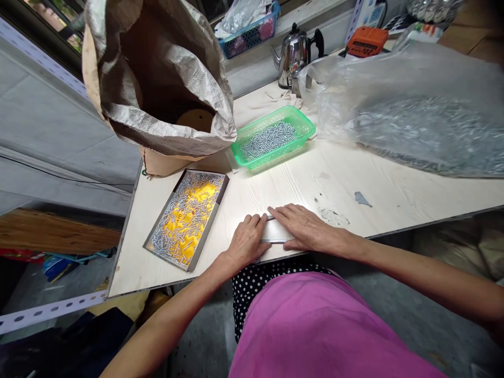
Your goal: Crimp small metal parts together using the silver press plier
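A flat, pale rectangular piece with shiny metal edges (274, 231) lies at the front edge of the table, between my two hands. My left hand (248, 239) grips its left end, fingers bent over the far edge and thumb at the near one. Around the right end, my right hand (301, 228) is closed in the same way. Both palms hide much of the piece. To the left sits a shallow box (208, 223) with small silvery metal pins scattered over its yellow bottom. Behind my hands stands a green plastic basket (305, 123) holding many similar pins (271, 139).
A large open paper-like sack (165, 142) stands at the back left. A clear plastic bag (417, 110) full of metal pieces covers the right side. Behind are a steel kettle (292, 55), an orange device (367, 42) and a blue basket (250, 39). A grey scrap (361, 199) lies on the table (397, 202).
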The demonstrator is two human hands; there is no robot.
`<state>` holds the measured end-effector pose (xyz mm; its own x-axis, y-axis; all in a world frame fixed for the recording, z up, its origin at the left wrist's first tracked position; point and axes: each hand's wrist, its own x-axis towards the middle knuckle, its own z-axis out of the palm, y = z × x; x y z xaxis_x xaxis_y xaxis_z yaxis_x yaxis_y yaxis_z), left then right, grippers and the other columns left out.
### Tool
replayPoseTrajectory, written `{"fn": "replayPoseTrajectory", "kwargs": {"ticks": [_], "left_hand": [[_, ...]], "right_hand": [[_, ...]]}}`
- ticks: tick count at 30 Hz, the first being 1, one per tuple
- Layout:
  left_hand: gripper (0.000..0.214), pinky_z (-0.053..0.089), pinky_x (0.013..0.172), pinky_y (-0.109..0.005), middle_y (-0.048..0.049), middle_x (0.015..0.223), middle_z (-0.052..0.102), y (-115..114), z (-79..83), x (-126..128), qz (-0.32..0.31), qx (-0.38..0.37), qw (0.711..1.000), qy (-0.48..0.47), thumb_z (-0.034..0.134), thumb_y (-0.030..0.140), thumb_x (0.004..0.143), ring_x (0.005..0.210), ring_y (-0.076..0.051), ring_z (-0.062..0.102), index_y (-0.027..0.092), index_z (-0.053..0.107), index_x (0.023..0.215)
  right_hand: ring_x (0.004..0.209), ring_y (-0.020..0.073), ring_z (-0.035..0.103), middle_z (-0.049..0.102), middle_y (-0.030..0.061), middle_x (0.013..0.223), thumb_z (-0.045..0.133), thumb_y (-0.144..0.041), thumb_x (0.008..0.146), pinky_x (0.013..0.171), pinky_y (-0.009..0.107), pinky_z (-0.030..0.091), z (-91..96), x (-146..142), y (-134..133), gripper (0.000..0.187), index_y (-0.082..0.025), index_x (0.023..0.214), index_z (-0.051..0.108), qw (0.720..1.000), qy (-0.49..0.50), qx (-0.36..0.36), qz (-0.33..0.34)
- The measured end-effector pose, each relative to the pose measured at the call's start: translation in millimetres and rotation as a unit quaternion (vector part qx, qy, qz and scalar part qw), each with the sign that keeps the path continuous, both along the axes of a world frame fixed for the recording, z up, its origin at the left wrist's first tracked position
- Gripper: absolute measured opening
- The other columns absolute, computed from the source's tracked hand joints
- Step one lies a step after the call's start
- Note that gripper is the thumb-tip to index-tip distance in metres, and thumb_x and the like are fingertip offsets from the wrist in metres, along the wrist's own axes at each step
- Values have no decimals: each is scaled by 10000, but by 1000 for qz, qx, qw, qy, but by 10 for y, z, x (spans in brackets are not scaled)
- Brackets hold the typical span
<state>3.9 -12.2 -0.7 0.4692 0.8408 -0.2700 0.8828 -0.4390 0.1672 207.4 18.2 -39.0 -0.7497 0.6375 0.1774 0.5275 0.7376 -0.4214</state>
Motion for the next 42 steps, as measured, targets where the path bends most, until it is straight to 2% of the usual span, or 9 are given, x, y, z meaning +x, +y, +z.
{"fn": "replayPoseTrajectory", "kwargs": {"ticks": [4,10,15,23,27,29,33,36,42], "left_hand": [[684,452,904,-432,-132,1190,544,54,-4,20,-10,-2,1000,-7,692,421,814,1082,-289,487,153,389,1365],[380,448,835,-385,-89,1060,585,118,-20,46,-46,-12,999,-4,644,451,866,982,-254,503,158,557,1091],[226,440,790,-357,-66,971,587,107,-82,-13,-18,12,1000,-10,571,402,924,937,-233,511,179,571,956],[210,462,789,-349,-72,955,604,160,-106,-85,38,32,999,2,567,377,929,934,-234,540,168,584,939],[478,473,912,-432,-137,1203,574,22,-137,-113,93,86,992,-21,621,431,886,1122,-291,527,140,496,1245],[533,423,1022,-484,-162,1362,503,-119,-194,-95,87,113,988,-57,603,396,904,1279,-320,453,157,422,1344],[545,318,1134,-536,-160,1513,382,-410,-332,47,54,114,984,-123,523,418,945,1448,-341,254,177,375,1410],[593,275,1160,-553,-174,1515,386,-522,-404,164,65,89,982,-155,458,499,956,1455,-321,256,154,362,1429],[647,240,1173,-564,-192,1513,384,-528,-436,200,84,69,977,-185,469,552,934,1464,-315,233,126,390,1415]], "right_hand": [[1017,315,525,587,156,1117,787,-350,714,855,459,473,-5,90,-28,684,-133,1286,482,1000,-16,-6,-15],[941,246,505,560,108,1031,663,-259,858,787,377,454,28,112,-85,264,-154,1081,569,999,25,-19,-10],[856,228,508,593,79,896,652,-238,876,733,346,398,-62,-78,73,96,-151,895,615,999,-30,32,-7],[848,219,528,616,83,877,624,-222,895,746,335,416,-35,-289,270,80,-147,875,643,997,-58,39,6],[1079,287,504,572,168,1219,724,-412,808,885,414,440,-30,-180,369,582,-110,1268,534,999,-16,34,29],[1154,313,473,515,189,1335,697,-496,807,924,454,429,-60,-128,402,717,-119,1365,452,999,-8,31,43],[1072,286,498,593,136,1242,550,-369,932,846,423,435,-99,-169,468,401,-179,1285,543,998,-25,47,16],[965,272,502,656,111,1022,548,-264,932,759,382,391,-67,-323,637,191,-177,1054,667,995,-64,71,1],[969,264,481,680,96,947,586,-257,920,781,386,289,195,-689,945,145,-177,918,707,990,-118,81,-13]]}}
